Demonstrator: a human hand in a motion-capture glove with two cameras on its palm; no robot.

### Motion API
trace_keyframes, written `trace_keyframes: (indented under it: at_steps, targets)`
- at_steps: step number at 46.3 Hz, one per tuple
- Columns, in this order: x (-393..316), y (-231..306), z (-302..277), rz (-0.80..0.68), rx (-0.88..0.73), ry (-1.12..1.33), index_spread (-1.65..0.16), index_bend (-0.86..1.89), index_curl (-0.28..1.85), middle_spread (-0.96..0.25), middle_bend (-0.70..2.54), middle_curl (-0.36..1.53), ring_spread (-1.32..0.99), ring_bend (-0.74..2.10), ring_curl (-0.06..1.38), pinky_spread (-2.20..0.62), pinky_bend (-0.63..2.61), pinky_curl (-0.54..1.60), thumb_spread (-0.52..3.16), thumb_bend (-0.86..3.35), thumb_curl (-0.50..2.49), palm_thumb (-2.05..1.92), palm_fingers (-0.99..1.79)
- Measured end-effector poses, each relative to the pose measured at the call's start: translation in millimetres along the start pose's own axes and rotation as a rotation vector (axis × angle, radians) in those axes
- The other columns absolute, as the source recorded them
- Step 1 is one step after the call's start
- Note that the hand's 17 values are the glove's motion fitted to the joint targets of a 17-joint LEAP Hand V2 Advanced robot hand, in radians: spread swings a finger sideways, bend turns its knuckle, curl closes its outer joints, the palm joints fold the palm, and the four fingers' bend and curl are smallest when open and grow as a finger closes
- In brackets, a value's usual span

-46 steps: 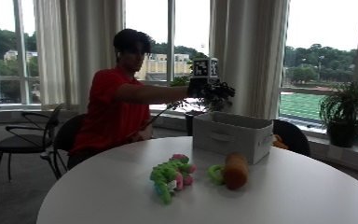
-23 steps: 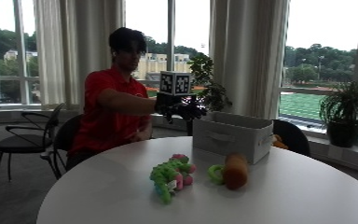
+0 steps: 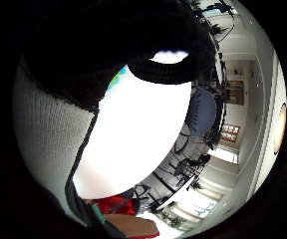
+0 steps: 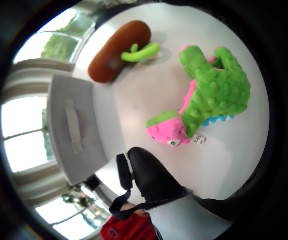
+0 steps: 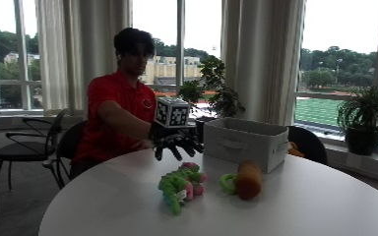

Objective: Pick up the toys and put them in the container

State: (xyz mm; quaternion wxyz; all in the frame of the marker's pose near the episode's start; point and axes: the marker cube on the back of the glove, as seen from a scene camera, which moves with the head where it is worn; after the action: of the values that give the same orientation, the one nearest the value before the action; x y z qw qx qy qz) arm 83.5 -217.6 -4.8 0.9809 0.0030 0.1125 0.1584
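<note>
**Black glove hung over the green toy, nothing held yet**

Green and pink plush, the dinosaur toy [image 5: 179,184] lay on the white table [image 5: 110,206], and the person's right hand [image 5: 174,144] in the black glove was in the air just above it, toward the toy's 11 o'clock. The fingers [image 5: 188,147] were spread and pointed down, holding nothing, probably because the hand was preparing to take this toy as the nearest one. In the thumb side palm view the dinosaur toy [image 4: 211,95] filled much of the picture, so the palm faced it from near. The brown toy with a green ring [image 5: 244,179] lay at 3 o'clock from the dinosaur, close beside it. The grey container [image 5: 244,142] stood behind both toys at about 1 o'clock, open at the top and near enough for a short carry. Both toys were outside it, so I judged the task was still in its beginning.
</note>
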Motion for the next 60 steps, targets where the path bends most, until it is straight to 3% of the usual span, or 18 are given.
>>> trace_keyframes:
  at_steps: [28,41,47,52,60]
  targets:
    - [7.8,-45.8,55.3,-0.006,-0.074,-0.057,-0.38,0.20,0.25,-0.03,0.11,0.24,-0.02,0.32,0.35,0.11,1.19,0.33,0.96,-0.06,0.27,-0.06,-0.09]
    - [0.6,-63.7,87.8,0.084,-0.205,-0.031,-0.37,0.12,0.26,0.00,0.09,0.20,0.04,0.16,0.30,0.11,1.43,0.39,0.96,-0.05,0.27,-0.04,-0.19]
    - [-1.4,-62.1,85.0,0.102,-0.285,-0.020,-0.36,0.08,0.23,0.01,0.10,0.19,0.06,0.23,0.31,0.10,1.47,0.40,1.00,-0.02,0.28,0.00,-0.19]
    - [-1.4,-62.6,79.4,0.099,-0.352,0.001,-0.36,0.07,0.20,0.00,0.12,0.18,0.05,0.45,0.36,0.09,1.43,0.39,1.07,0.01,0.30,0.07,-0.09]
    - [-5.1,-57.9,73.1,0.087,-0.386,0.059,-0.39,0.16,0.21,-0.07,0.22,0.23,-0.01,0.60,0.40,0.02,1.35,0.35,1.19,0.07,0.34,0.22,0.07]
